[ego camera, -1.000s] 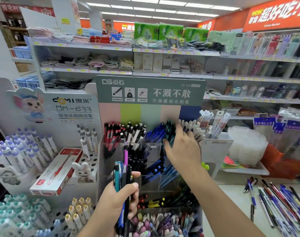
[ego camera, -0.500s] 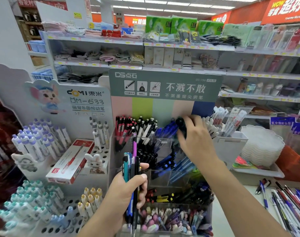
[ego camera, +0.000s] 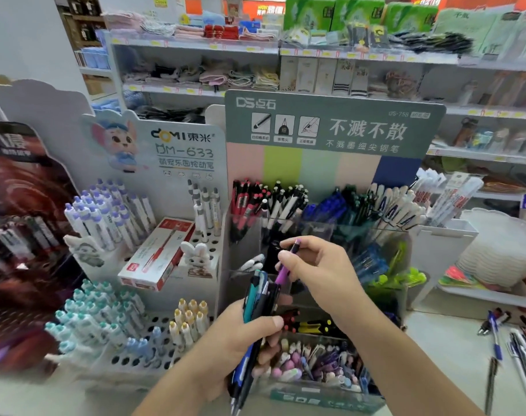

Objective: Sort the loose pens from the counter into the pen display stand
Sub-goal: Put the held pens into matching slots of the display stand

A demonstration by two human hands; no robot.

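Observation:
My left hand (ego camera: pixel 243 334) grips a bundle of pens (ego camera: pixel 257 298), teal, blue and black, held upright in front of the pen display stand (ego camera: pixel 315 226). My right hand (ego camera: pixel 319 265) pinches a purple pen (ego camera: pixel 285 265) by its upper end, just above the bundle. The stand has clear tiered compartments filled with red, black, blue and white pens, under a grey-green header card (ego camera: pixel 334 124). Loose pens (ego camera: pixel 514 340) lie on the counter at the far right.
A white peg-hole stand (ego camera: pixel 153 340) with capped pens and a red pen box (ego camera: pixel 158 253) is to the left. A white box of packaged pens (ego camera: pixel 448 235) and stacked white trays (ego camera: pixel 502 250) stand to the right. Store shelves fill the background.
My right hand came back from the upper row of the stand down to the bundle and now pinches the purple pen. The view shifted closer and leftward.

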